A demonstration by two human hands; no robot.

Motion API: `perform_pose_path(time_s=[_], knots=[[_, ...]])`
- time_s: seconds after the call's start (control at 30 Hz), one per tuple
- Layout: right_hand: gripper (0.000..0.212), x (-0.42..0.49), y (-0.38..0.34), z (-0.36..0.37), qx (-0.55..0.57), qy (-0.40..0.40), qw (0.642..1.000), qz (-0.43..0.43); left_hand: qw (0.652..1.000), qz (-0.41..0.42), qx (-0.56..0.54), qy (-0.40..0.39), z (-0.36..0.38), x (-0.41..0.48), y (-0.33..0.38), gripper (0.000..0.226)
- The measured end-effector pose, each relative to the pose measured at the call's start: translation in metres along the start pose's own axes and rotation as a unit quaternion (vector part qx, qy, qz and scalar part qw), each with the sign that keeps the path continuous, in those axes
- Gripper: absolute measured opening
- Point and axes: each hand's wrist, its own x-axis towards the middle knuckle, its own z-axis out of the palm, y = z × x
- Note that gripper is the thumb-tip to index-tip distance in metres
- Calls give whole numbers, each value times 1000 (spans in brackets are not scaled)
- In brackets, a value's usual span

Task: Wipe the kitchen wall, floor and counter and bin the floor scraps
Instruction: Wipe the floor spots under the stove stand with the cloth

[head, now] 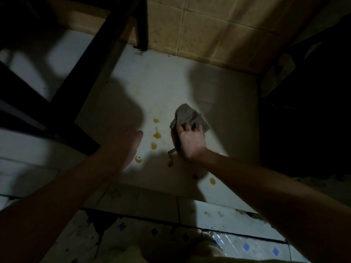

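Dim room: tan tiled wall (209, 31), pale stained floor (161, 88), dark furniture legs (141, 23).

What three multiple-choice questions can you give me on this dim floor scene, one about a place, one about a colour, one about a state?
1. Where is the crumpled grey cloth?
A. Draped over a dark furniture leg.
B. On the pale floor tile, under the right hand.
C. Hanging on the wall.

2. What colour are the droplets spattered on that tile?
A. Yellow-orange.
B. Green.
C. Red.

3. How is the left hand?
A. Gripping the cloth.
B. Clenched in a fist.
C. Open, fingers straight, holding nothing.

Answers:
1 B, the right hand's fingers curl onto the cloth on the floor.
2 A, the spots between the hands show yellow-orange.
3 C, its fingers lie straight and nothing is in it.
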Motion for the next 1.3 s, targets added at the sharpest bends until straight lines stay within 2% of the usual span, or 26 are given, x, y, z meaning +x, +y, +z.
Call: perform_pose_path(time_s=[0.07, 0.17, 0.3, 0.47, 0.57, 0.63, 0.73, 0.83, 0.93, 1.07, 1.17, 1.3], knots=[[69, 12, -12, -7, -6, -4, 1000, -28, 999, 3, 41, 25, -8, -15, -1, 16], [67, 25, -28, -15, -12, -5, 997, -70, 998, -30, 48, 8, -18, -26, -2, 22], [64, 34, -45, -18, -24, -2, 989, -146, 997, -28, 69, -33, -19, -30, -7, 26], [65, 18, -32, -8, -46, 2, 966, -255, 997, -21, 74, -32, -12, -30, -12, 29], [57, 2, -18, 2, -61, -13, 961, -268, 998, -16, 54, -20, -7, -25, -16, 30], [51, -8, -7, 8, -64, -10, 967, -245, 998, -4, 52, -33, -7, -21, -17, 34], [51, -22, 12, 12, -45, -34, 983, -174, 999, 27, 43, 17, -7, -10, -13, 29], [63, -34, 31, 13, -24, -65, 994, -89, 998, 12, -8, -58, -6, 4, 0, 25], [75, -48, 46, 13, 4, -91, 996, -13, 997, 28, -26, -67, -2, 16, 14, 21], [61, -72, 66, 17, 12, -98, 992, 82, 997, 38, -39, -45, -7, 20, 30, 18], [59, -95, 86, 23, 48, -124, 982, 137, 993, 117, 29, -10, -10, 21, 42, 9], [57, -123, 99, 32, 75, -121, 974, 176, 987, 144, 68, -22, -6, 25, 50, 9]])
